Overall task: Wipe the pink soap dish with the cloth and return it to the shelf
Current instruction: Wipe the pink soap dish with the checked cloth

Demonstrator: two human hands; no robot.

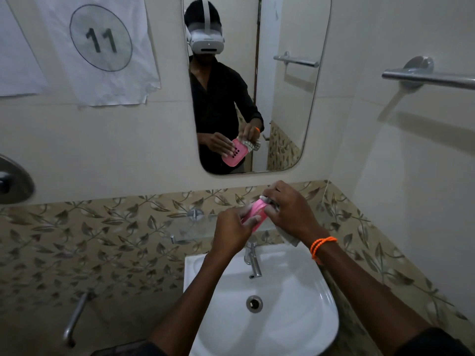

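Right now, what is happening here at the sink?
A person stands at the white sink, facing a mirror. The left hand holds the pink soap dish up above the tap. The right hand, with an orange band at the wrist, presses a cloth against the dish's upper end. The dish is not yet back on the glass shelf behind the hands.

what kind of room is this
Most likely a small bathroom: a white washbasin with a tap under a wall mirror, and a metal towel bar on the tiled wall.
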